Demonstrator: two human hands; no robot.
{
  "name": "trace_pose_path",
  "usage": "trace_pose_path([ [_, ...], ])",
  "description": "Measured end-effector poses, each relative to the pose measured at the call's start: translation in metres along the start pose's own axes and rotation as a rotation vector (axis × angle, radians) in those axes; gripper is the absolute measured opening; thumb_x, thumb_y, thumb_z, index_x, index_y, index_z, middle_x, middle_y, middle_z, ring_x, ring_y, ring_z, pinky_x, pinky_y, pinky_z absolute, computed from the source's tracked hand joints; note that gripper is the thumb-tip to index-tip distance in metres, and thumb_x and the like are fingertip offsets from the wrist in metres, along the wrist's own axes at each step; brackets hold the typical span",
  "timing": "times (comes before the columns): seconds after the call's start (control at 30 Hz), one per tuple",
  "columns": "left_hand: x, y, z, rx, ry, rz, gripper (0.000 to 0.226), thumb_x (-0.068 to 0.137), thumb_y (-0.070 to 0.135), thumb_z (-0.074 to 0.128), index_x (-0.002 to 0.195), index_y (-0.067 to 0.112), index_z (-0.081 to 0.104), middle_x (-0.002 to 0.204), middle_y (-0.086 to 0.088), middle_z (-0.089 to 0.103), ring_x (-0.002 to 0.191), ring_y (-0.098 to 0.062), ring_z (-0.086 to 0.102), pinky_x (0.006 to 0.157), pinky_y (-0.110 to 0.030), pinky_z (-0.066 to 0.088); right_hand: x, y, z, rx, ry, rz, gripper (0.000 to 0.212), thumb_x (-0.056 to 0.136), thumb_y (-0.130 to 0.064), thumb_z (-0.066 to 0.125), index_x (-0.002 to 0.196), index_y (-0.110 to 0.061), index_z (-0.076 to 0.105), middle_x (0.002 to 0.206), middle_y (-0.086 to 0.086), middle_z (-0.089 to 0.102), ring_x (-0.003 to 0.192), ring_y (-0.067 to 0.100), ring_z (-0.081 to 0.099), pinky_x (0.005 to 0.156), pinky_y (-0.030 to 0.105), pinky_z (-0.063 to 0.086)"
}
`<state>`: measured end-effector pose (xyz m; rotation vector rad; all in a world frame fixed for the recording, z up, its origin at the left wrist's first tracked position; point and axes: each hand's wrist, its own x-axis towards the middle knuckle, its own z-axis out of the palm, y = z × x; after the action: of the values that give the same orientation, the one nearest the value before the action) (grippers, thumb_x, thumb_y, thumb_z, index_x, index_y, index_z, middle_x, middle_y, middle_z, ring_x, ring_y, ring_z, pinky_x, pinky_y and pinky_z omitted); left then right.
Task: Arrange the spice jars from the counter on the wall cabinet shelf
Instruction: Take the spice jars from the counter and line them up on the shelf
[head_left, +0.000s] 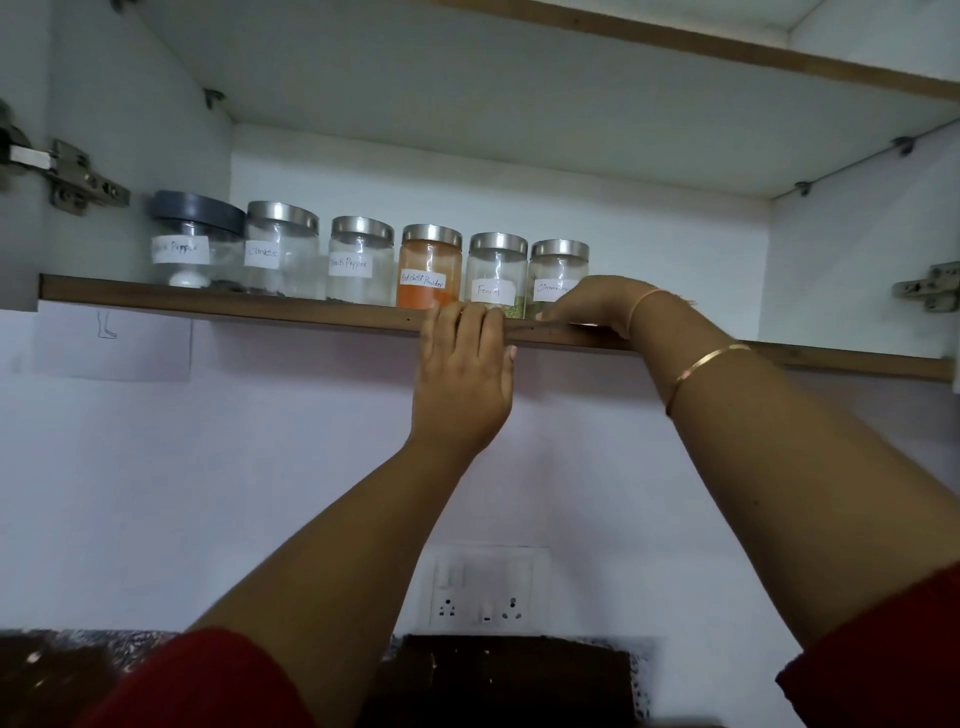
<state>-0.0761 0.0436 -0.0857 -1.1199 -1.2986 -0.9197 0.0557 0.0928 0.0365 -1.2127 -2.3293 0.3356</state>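
Glass cinnamon jar (558, 278) against right fingertips (551, 313)

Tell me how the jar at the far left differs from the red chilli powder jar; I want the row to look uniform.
The far-left jar has a wide dark grey lid; the chilli jar has a shiny metal lid. The far-left jar looks nearly empty and clear; the chilli jar is filled with orange-red powder. The far-left jar is broader and squatter. Both stand upright on the shelf with white handwritten labels.
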Motion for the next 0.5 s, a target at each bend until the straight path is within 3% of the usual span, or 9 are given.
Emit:
trace_pose_path([
  [0.07, -0.002, 0.003, -0.006, 0.028, -0.082, -0.002, 0.041, 0.091, 0.03, 0.045, 0.12, 0.004, 0.056, 0.118, -0.014, 0.059, 0.12, -0.032, 0.05, 0.112, -0.047, 0.028, -0.007, -0.001, 0.01, -0.024, 0.101, -0.037, 0.014, 0.094, -0.024, 0.048, 0.097, -0.011, 0.054, 0.109, 0.01, 0.056, 0.097, 0.024, 0.049, 0.087, 0.031, 0.039],
  [0.17, -0.003, 0.003, -0.013, 0.048, -0.163, 0.01, 0.049, 0.091, 0.034, 0.038, 0.126, 0.004, 0.053, 0.125, -0.016, 0.056, 0.125, -0.034, 0.047, 0.112, -0.048, 0.029, -0.014, 0.003, 0.027, -0.031, 0.281, -0.019, 0.024, 0.086, -0.034, 0.042, 0.087, -0.014, 0.055, 0.104, 0.011, 0.061, 0.1, 0.03, 0.054, 0.093, 0.037, 0.038],
  [0.27, -0.008, 0.004, -0.018, 0.044, -0.197, -0.005, 0.054, 0.091, 0.033, 0.034, 0.133, 0.002, 0.048, 0.135, -0.02, 0.051, 0.132, -0.036, 0.041, 0.113, -0.048, 0.026, -0.031, 0.012, 0.056, -0.084, 0.593, -0.112, 0.034, 0.095, -0.029, 0.035, 0.078, -0.011, 0.058, 0.093, 0.015, 0.064, 0.097, 0.033, 0.055, 0.094, 0.04, 0.033],
  [0.33, -0.021, 0.011, -0.021, -0.045, -0.18, -0.045, 0.053, 0.092, 0.027, 0.037, 0.137, 0.001, 0.043, 0.143, -0.02, 0.043, 0.137, -0.036, 0.035, 0.114, -0.048, 0.021, -0.041, 0.022, 0.084, -0.108, 0.795, -0.259, 0.031, 0.094, -0.029, 0.041, 0.102, -0.009, 0.065, 0.112, 0.016, 0.064, 0.115, 0.034, 0.052, 0.108, 0.044, 0.027],
  [0.4, -0.048, 0.023, -0.023, -0.195, -0.187, -0.072, 0.051, 0.092, 0.018, 0.041, 0.14, 0.001, 0.039, 0.146, -0.018, 0.04, 0.139, -0.035, 0.031, 0.115, -0.047, 0.017, -0.05, 0.035, 0.113, -0.091, 0.836, -0.354, 0.048, 0.091, -0.029, 0.048, 0.134, -0.008, 0.05, 0.14, 0.016, 0.048, 0.137, 0.033, 0.036, 0.115, 0.047, 0.02],
  [0.5, -0.109, 0.039, -0.027, -0.36, -0.32, -0.113, 0.051, 0.093, 0.012, 0.041, 0.143, 0.003, 0.035, 0.149, -0.015, 0.036, 0.143, -0.03, 0.023, 0.119, -0.043, 0.01, -0.071, 0.054, 0.163, -0.014, 0.804, -0.389, 0.052, 0.091, -0.027, 0.045, 0.138, -0.005, 0.045, 0.149, 0.019, 0.037, 0.14, 0.034, 0.032, 0.114, 0.047, 0.028],
])
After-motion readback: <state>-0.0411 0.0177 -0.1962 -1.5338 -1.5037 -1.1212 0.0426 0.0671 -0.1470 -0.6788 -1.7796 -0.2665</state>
